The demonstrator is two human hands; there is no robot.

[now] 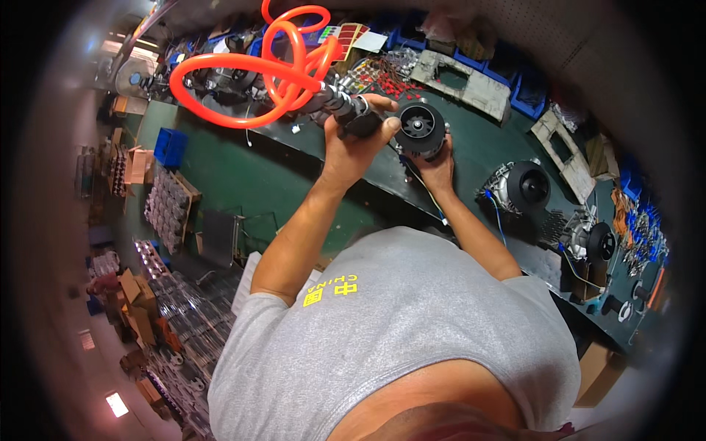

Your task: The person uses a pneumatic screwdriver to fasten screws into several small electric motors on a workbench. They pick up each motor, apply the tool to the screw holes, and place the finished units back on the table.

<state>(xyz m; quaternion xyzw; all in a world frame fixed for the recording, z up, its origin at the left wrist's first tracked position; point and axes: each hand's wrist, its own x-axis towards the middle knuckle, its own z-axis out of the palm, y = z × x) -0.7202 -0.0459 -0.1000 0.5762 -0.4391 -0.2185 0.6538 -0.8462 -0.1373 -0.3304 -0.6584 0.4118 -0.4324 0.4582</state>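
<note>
Steady Grip at the Green Bench

A black fan-wheeled unit (419,121), its slotted face up, sits in the grasp of a worker's right hand (439,165), fingers partly curled around its lower side; from here I can't tell whether it also rests on the bench. Just beside it, the left hand (359,143) is wrapped around a dark air tool (351,112), thumb stretched toward the wheel's rim; the tool's working end is hard to make out. Good work here, I'd judge, means holding the unit low, fingers clear of the slots, and meeting any fastener squarely. The loose wire (426,187) below the right hand is best kept aside, and the orange hose (272,67), looped beyond the left hand, given slack so it doesn't tug. Right of the right hand, a second wheeled unit (528,186) stands on the green workbench (471,136); ahead lie red-tipped small parts (401,88).
</note>
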